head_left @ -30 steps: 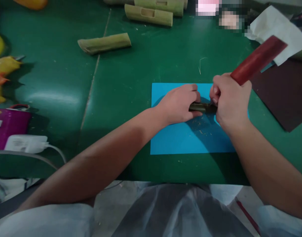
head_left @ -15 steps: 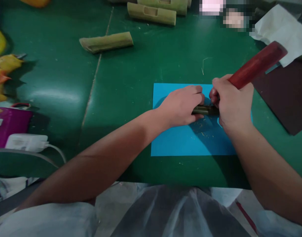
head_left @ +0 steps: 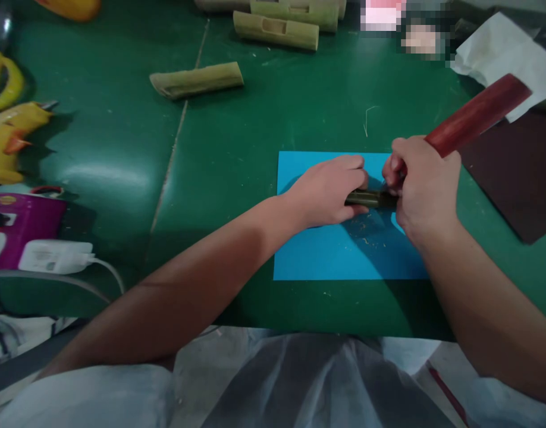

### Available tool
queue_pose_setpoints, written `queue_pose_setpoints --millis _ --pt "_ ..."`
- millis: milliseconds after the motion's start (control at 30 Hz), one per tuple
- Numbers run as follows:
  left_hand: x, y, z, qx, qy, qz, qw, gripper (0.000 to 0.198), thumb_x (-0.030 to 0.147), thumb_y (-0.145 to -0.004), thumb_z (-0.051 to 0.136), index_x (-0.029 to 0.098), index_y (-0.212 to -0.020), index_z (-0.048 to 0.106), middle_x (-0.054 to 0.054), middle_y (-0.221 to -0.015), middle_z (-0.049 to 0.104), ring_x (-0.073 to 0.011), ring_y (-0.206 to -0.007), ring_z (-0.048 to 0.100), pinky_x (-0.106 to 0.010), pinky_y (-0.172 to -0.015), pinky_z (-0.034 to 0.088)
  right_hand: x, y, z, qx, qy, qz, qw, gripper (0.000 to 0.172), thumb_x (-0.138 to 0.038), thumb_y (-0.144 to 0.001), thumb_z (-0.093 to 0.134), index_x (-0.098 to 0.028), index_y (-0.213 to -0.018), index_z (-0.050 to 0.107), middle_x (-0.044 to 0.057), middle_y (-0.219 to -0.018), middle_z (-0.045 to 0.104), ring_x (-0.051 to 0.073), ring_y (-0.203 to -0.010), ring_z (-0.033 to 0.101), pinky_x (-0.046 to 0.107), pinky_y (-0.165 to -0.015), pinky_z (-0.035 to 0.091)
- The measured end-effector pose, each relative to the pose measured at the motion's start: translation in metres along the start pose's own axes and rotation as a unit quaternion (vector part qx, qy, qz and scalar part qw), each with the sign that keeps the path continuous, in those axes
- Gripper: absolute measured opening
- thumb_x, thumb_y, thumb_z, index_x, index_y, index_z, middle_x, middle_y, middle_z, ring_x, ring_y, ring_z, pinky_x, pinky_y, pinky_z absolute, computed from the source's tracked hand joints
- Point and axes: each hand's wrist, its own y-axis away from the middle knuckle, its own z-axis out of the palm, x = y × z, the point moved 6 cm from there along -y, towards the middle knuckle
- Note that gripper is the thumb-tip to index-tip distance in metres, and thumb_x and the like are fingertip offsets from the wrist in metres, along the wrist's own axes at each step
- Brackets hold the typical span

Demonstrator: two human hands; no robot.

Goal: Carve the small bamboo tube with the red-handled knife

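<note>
My left hand (head_left: 333,189) is closed around a short dark-green bamboo piece (head_left: 366,198) lying over a blue sheet (head_left: 308,255). In my right hand (head_left: 427,181) is a tool with a thick reddish wooden handle (head_left: 480,116), which slants up to the right out of my fist. The tool's working end is hidden by my fingers, at the right end of the bamboo piece. Small pale shavings (head_left: 366,241) lie on the sheet just below the bamboo.
A cut bamboo piece (head_left: 197,80) lies beyond my left arm, with notched bamboo tubes (head_left: 275,31) farther back. At left are a yellow glue gun (head_left: 14,139), a purple power block (head_left: 36,217) and a white plug (head_left: 54,257). A dark brown board (head_left: 518,172) and white paper (head_left: 500,59) lie right.
My right hand and the wooden handle have shifted slightly right, the handle tilting a little lower. My left hand stays on the bamboo piece. The camera view has moved slightly.
</note>
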Motion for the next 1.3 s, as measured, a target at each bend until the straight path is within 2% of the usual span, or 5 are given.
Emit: queue_pose_setpoints --millis 133,400,600,1100,1300 --pt "-0.0004 0.0013 0.0021 -0.011 -0.007 -0.001 1.000 0.022 0.032 -0.102 0.081 0.020 -0.120 0.076 -0.011 -0.133 0.076 -0.0292 -0.124 0.074 -0.038 -0.097 0.055 0.0018 0.0007 0.0001 -0.005 0.018 -0.008 1.000 0.035 -0.020 -0.081 0.069 -0.030 -0.051 0.053 -0.004 -0.051 0.051 0.016 -0.052 0.044 0.034 -0.055 0.037" --pt "0.0014 0.0011 0.0030 -0.007 -0.016 0.000 1.000 0.021 0.031 -0.103 0.079 0.020 -0.121 0.074 -0.010 -0.137 0.076 -0.0304 -0.130 0.073 -0.038 -0.097 0.055 0.0047 -0.0003 -0.0032 -0.010 0.058 -0.011 0.998 0.043 -0.013 -0.093 0.071 -0.029 -0.057 0.053 -0.004 -0.057 0.048 0.017 -0.056 0.046 0.036 -0.060 0.042" --pt "0.0032 0.0000 0.0026 -0.017 -0.023 -0.010 1.000 0.023 0.032 -0.104 0.080 0.020 -0.123 0.075 -0.010 -0.139 0.075 -0.0318 -0.132 0.073 -0.039 -0.095 0.056 0.0072 -0.0022 -0.0019 -0.028 0.058 0.000 0.998 0.042 -0.016 -0.092 0.075 -0.030 -0.057 0.056 -0.003 -0.057 0.050 0.017 -0.056 0.044 0.038 -0.063 0.044" --pt "0.0042 0.0008 0.0022 0.003 -0.043 0.016 0.999 0.026 0.031 -0.102 0.079 0.020 -0.125 0.075 -0.011 -0.137 0.077 -0.0306 -0.129 0.074 -0.037 -0.094 0.057 0.0048 -0.0017 0.0010 -0.001 0.059 0.012 0.998 0.042 -0.009 -0.090 0.070 -0.028 -0.056 0.054 -0.005 -0.055 0.049 0.014 -0.052 0.044 0.033 -0.054 0.036" --pt "0.0058 0.0018 0.0025 0.008 -0.044 0.029 0.999 0.023 0.031 -0.102 0.078 0.020 -0.122 0.075 -0.011 -0.133 0.078 -0.0313 -0.127 0.075 -0.039 -0.092 0.058 0.0057 -0.0036 0.0008 -0.024 0.054 0.013 0.998 0.040 -0.015 -0.084 0.073 -0.029 -0.053 0.053 -0.004 -0.054 0.047 0.014 -0.051 0.040 0.033 -0.051 0.035"
